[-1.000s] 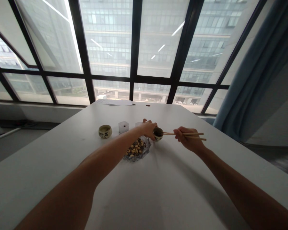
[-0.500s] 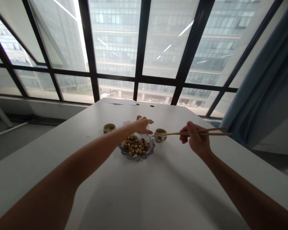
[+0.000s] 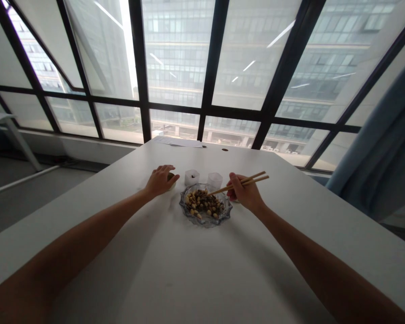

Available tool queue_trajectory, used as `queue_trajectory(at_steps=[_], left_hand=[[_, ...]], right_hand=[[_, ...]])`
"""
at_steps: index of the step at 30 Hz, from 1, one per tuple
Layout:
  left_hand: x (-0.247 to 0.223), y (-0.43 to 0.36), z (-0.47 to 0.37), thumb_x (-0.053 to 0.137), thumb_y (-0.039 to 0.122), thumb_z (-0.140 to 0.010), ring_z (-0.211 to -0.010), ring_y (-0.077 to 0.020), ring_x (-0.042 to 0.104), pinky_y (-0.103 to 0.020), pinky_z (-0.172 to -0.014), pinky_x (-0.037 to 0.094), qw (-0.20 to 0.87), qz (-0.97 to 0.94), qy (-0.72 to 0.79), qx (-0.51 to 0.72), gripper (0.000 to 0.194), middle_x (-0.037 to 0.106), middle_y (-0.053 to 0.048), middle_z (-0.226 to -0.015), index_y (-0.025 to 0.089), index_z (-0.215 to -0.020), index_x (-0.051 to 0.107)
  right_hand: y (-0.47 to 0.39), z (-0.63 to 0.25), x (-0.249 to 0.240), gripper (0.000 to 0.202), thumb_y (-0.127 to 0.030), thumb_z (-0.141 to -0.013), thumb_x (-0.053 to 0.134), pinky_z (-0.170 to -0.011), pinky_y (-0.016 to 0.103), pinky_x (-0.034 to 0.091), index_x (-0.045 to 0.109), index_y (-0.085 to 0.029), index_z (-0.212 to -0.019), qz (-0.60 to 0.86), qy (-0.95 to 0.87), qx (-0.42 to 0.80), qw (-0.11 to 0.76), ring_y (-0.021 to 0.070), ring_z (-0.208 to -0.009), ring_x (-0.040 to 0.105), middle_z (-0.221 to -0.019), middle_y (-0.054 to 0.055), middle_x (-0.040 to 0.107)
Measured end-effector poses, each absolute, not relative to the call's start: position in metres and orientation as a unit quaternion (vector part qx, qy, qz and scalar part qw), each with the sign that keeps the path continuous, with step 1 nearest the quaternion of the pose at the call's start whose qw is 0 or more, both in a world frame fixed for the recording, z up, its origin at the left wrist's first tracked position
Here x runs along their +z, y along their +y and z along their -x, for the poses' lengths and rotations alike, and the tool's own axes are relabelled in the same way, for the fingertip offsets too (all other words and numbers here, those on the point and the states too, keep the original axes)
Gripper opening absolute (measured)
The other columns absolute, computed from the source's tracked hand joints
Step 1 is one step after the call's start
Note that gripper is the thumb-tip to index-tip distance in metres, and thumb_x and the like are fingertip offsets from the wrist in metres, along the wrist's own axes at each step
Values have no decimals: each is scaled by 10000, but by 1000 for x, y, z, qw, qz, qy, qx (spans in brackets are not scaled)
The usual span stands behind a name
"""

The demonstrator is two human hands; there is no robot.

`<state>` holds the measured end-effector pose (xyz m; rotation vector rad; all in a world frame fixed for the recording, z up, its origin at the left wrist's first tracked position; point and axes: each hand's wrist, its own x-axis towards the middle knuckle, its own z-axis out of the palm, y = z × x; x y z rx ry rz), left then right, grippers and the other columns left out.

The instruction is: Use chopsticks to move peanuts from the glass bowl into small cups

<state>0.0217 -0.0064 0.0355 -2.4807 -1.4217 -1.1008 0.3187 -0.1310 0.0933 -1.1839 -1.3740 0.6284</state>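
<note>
My left hand (image 3: pixel 158 181) is curled around the side of a small cup (image 3: pixel 171 176), thumb near and fingers over its far side; the hand hides most of the cup. In my right hand (image 3: pixel 245 192) is a pair of wooden chopsticks (image 3: pixel 253 178), their tips down among the nuts and dark seeds (image 3: pixel 202 201). These lie in a clear glass bowl (image 3: pixel 205 222) with a wavy rim, between my hands. Only a sliver of a second cup (image 3: pixel 236 200) shows under my right hand.
Two small translucent white containers (image 3: pixel 192 177) (image 3: pixel 215 180) stand just behind the bowl, the left one with something dark inside. Papers (image 3: pixel 177 142) lie at the far end of the white table (image 3: pixel 175 270). A blue curtain (image 3: pixel 378 148) hangs at the right, beside large windows.
My left hand has moved back left from above the bowl to the left cup. My right hand has come left, bringing the chopstick tips into the bowl. The view has shifted slightly.
</note>
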Motion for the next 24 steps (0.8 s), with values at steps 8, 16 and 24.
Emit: queue_trajectory(at_steps=[8,16,24], left_hand=[[21,-8,-19,566,484,-902,-1182,-294,600,-454,-1012,502,14,767,-482,-424,407,638,-115,-1272,225,-1217,568],[12,-9,-18,639,535,-852,-1123,-281,648,-450,-974,530,-34,745,-493,-448,496,640,-136,-1285,213,-1213,531],[8,-5,-13,792,532,-703,-1071,-287,677,-438,-949,553,-86,738,-502,-442,694,691,-140,-1171,178,-1234,518]], right_hand=[[-136,-324,87,603,-772,-791,600,-332,219,450,640,-188,-646,484,-597,223,600,122,-355,544,-477,27,616],[-134,-323,75,597,-768,-799,594,-344,224,462,648,-187,-671,489,-618,227,573,128,-365,557,-484,26,623],[-118,-335,81,527,-653,-837,641,-272,210,365,588,-182,-607,509,-427,327,672,109,-286,479,-416,22,583]])
